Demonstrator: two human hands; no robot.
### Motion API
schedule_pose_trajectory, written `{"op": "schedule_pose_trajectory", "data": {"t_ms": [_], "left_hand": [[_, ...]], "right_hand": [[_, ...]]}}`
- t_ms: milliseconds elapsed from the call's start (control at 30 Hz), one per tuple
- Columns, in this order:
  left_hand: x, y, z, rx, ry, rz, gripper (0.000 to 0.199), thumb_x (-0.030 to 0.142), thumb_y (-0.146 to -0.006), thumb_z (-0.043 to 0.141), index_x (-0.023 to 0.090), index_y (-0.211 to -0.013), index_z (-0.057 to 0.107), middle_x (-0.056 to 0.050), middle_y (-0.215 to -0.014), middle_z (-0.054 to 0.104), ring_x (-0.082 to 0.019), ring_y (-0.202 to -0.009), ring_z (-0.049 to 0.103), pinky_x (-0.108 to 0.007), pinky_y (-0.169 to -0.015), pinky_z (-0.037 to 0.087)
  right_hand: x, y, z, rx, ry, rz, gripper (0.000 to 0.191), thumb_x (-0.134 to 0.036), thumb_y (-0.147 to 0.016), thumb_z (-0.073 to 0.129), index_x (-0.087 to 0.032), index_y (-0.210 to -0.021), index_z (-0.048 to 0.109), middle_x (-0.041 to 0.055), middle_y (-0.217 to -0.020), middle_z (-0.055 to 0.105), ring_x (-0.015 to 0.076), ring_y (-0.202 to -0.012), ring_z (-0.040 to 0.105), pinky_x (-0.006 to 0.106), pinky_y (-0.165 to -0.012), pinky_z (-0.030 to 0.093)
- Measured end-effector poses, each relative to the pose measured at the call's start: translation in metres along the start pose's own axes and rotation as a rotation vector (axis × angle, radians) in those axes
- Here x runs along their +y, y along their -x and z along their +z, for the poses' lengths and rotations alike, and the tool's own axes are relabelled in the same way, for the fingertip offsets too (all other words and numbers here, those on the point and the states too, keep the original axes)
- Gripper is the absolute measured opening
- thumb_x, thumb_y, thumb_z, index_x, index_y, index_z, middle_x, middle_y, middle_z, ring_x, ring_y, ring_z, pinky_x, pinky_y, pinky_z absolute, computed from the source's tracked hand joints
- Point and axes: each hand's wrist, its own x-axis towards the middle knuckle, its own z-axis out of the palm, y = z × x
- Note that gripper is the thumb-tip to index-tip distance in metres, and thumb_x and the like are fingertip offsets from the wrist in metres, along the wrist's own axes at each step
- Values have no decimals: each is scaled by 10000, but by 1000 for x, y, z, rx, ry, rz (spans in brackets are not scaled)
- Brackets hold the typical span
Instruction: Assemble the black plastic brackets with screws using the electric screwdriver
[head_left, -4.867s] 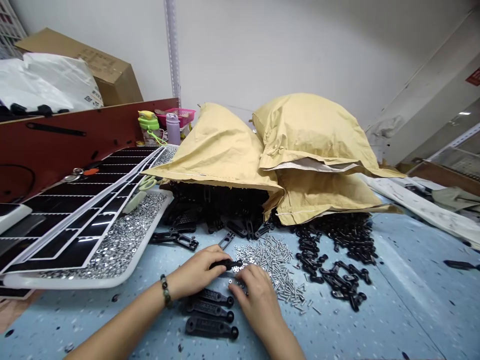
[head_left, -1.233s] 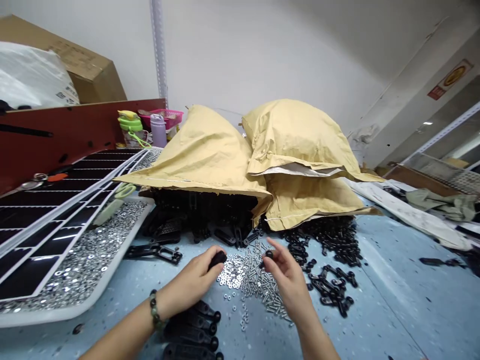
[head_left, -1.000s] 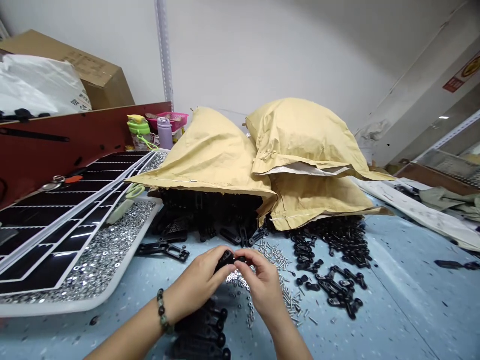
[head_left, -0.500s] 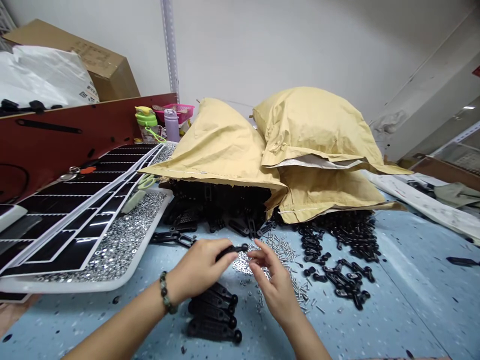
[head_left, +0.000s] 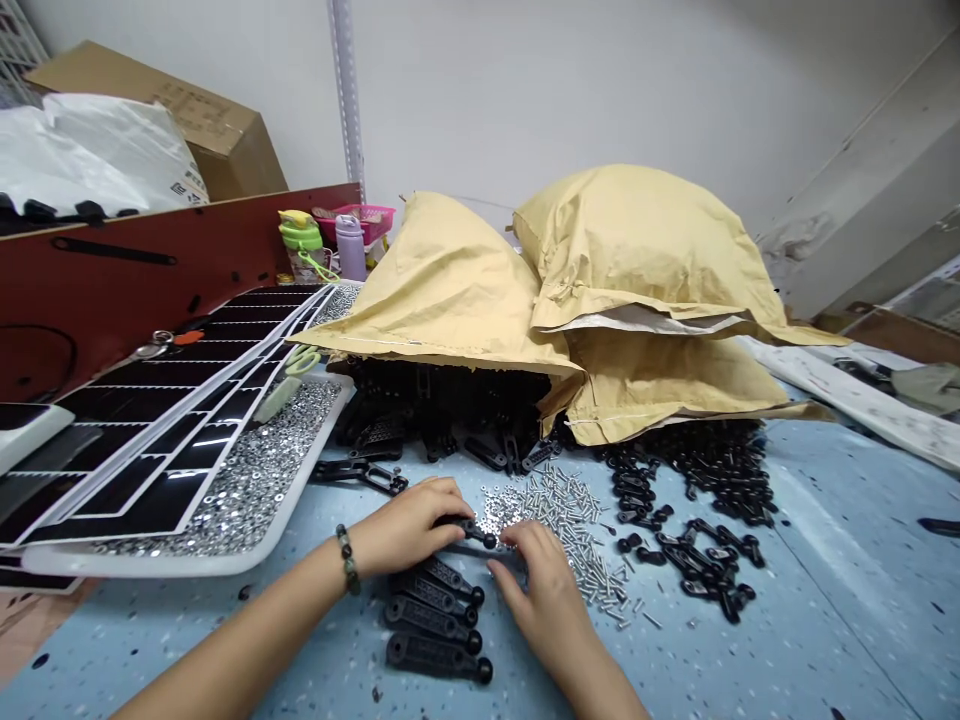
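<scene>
My left hand (head_left: 411, 528) is closed around a black plastic arm with a ball end (head_left: 480, 535), its ball pointing right. My right hand (head_left: 546, 590) is just to the right of that ball, thumb and fingers apart, with nothing visible between them. Below my left hand, several similar black ball-ended arms (head_left: 435, 655) lie stacked in a row on the blue table (head_left: 315, 650). Behind my right hand spreads a pile of silver screws (head_left: 570, 515), with small silver nuts (head_left: 499, 505) at its left side.
Yellow sacks (head_left: 450, 290) stand at the back, one spilling black parts (head_left: 375, 430). On the right lie heaps of small black clips (head_left: 705, 560). A white tray (head_left: 300, 505) of metal nuts, partly under black sheets (head_left: 187, 440), sits left. Bottles (head_left: 350, 250) stand behind it.
Both hands have come lower toward the table, the left still gripping the black arm. The right hand's fingers have curled somewhat beside the ball end. The view has shifted slightly.
</scene>
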Motion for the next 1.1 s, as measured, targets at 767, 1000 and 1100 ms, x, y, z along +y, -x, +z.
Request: {"op": "schedule_pose_trajectory", "data": {"t_ms": [767, 1000, 1100], "left_hand": [[-8, 11, 0, 86, -130, -71, 247, 181, -862, 575, 271, -1064, 684, -21, -977, 633, -206, -989, 542, -329, -901, 418], [-12, 19, 0, -19, -218, -11, 291, 221, -948, 424, 276, -1153, 623, -46, -997, 574, -205, -956, 509, -311, -852, 410], [-14, 20, -8, -53, -269, -52, 329, 217, -952, 380, 262, -1174, 620, -61, -1005, 574, -215, -955, 510, -324, -858, 409]], "right_hand": [[5, -31, -6, -104, -141, -70, 267, -129, -881, 567, -231, -1126, 544, 49, -1040, 613, 222, -971, 558, 370, -847, 458], [2, -19, 22, -51, -40, -219, 216, -84, -903, 513, -205, -1051, 613, 53, -968, 638, 214, -896, 557, 367, -810, 458], [0, -26, 28, -63, -20, -222, 219, -84, -908, 508, -194, -1064, 615, 66, -981, 636, 218, -905, 547, 374, -825, 458]]}}
